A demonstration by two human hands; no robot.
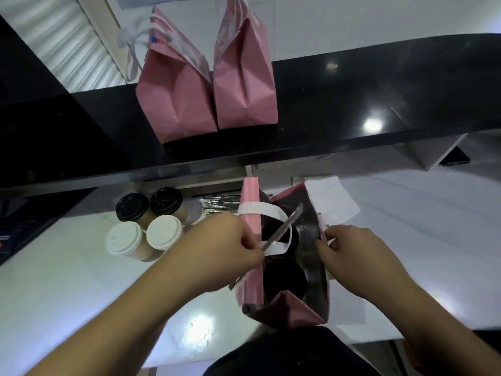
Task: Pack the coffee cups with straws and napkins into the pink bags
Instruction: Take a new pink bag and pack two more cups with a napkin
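Note:
An open pink bag (250, 226) stands on the white counter in front of me, with two black-lidded cups (284, 278) inside. My left hand (225, 248) pinches a wrapped straw (283, 229) slanting over the bag's mouth, next to the white handle (260, 208). My right hand (352, 253) grips the bag's right rim. Left of the bag stand several cups: two with black lids (132, 206) and two with white lids (164, 230). A pile of wrapped straws (221, 204) lies behind them. White napkins (333, 202) lie behind the bag at right.
Two closed pink bags (244, 85) stand on the raised black shelf (379, 85) behind the counter. The white counter (67, 294) extends left and right of the open bag. A dark device sits at the far left edge.

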